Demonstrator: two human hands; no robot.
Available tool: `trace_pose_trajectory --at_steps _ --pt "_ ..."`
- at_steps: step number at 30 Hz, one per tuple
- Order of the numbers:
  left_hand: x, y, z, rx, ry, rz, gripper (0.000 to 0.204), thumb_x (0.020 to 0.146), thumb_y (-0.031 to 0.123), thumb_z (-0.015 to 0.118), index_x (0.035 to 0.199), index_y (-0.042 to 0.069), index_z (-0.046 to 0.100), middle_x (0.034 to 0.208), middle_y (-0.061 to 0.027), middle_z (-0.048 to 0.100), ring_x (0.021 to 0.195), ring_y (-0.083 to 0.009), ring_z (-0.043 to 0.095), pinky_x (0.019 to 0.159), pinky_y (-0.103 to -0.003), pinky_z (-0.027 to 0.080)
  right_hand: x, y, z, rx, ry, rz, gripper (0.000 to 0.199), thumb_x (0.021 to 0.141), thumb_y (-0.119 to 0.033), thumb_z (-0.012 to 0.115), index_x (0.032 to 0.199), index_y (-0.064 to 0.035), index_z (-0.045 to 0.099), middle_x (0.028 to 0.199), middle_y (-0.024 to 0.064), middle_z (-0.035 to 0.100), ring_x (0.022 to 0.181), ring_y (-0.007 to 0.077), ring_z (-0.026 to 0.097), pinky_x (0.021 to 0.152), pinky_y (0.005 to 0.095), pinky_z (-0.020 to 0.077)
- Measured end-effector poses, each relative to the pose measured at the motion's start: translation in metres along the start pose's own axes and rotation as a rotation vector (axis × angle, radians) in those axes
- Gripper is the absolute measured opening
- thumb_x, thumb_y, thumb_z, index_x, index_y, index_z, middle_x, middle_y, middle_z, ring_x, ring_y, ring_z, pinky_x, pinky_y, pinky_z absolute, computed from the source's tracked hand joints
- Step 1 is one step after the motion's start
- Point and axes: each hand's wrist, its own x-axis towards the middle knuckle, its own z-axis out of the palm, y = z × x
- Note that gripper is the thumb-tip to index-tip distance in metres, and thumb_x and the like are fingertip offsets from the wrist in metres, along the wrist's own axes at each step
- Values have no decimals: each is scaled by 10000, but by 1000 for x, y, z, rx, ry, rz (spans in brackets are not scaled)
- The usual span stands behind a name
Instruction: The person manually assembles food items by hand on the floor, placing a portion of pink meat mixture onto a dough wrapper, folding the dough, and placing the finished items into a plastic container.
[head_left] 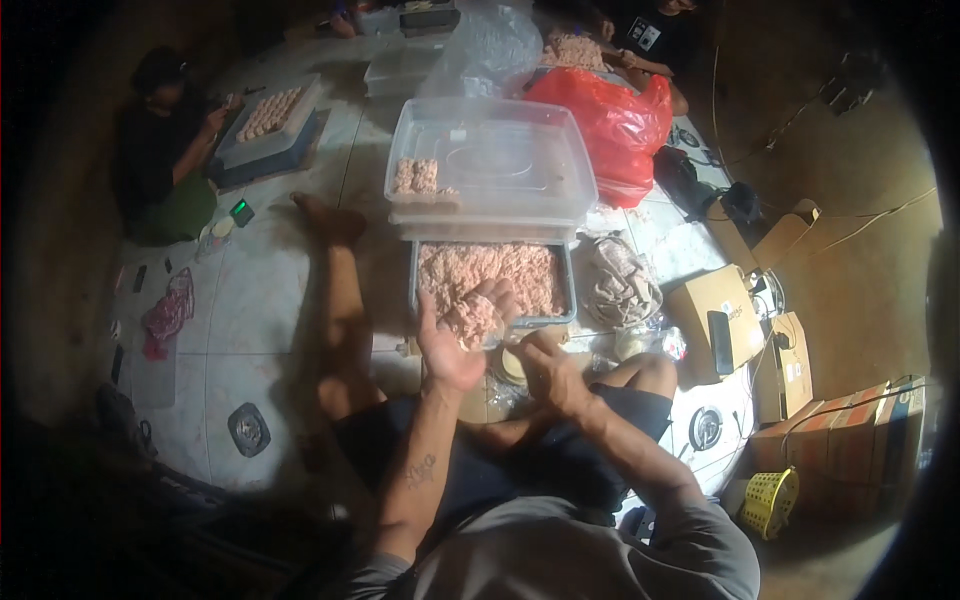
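Observation:
My left hand [452, 358] is palm up over the near edge of a grey-rimmed tub, cradling a clump of pink minced filling [472, 318]. More of the same mince [500, 265] nearly fills the tub [572, 290]. Just to the right, my right hand [558, 375] is closed, its fingers bent beside a small stack of pale round wrappers [509, 368]. Whatever those fingers hold, if anything, cannot be made out. Beyond the tub, a clear plastic container [510, 190] has a few lumpy formed pieces [416, 176] in its near left corner.
A red plastic bag [620, 125] bulges at the far right, near a crumpled cloth [620, 285]. Opened cardboard boxes [715, 305] and a yellow basket [772, 503] line the right side. A person [160, 150] at far left works beside a filled tray [268, 115]; others sit farther back.

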Motion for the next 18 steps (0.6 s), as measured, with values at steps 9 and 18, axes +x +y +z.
trace_pose_trajectory --at_steps 9,18 --pt "-11 -1 5 -184 -17 -131 1002 944 761 379 1482 -84 394 1571 -268 366 1477 -400 327 1223 -569 236 -8 -1 -33 -10 -9 -114 279 950 -102 595 1218 -62 661 1025 200 573 803 396 623 658 421 493" --pt "-24 2 -11 -121 -19 -245 1005 954 761 354 1470 -101 383 1539 -294 391 1446 -415 370 1208 -545 293 -2 -4 -41 -125 -232 -11 427 858 10 593 1266 -97 657 1011 167 595 817 386 642 686 454 524"
